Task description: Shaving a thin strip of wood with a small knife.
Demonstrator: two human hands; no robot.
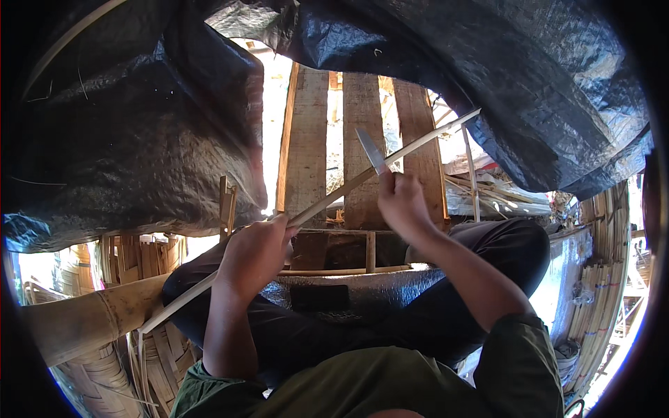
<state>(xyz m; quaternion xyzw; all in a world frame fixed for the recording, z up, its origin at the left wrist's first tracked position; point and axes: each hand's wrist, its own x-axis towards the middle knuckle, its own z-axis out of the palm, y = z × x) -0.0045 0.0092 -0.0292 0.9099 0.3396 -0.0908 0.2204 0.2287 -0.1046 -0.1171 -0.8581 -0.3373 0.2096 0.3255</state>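
Note:
A long, pale bamboo strip (pixel 343 189) slants across in front of me, from low at the left up to the far right. My left hand (pixel 256 252) is closed round its lower middle, over my left knee. In my right hand (pixel 404 202) a knife (pixel 371 150) is gripped, its blade pointing up and to the left. The blade's lower part meets or crosses the strip just above my right fist; whether it cuts into it I cannot tell. The handle is hidden inside my fingers.
Upright wooden planks (pixel 362 188) stand ahead of me with bright gaps between. Dark tarpaulin (pixel 132 125) hangs at left and over the top right. A thick bamboo pole (pixel 97 317) lies at the left, near woven bamboo. Bundled bamboo strips (pixel 596 292) stand at the right.

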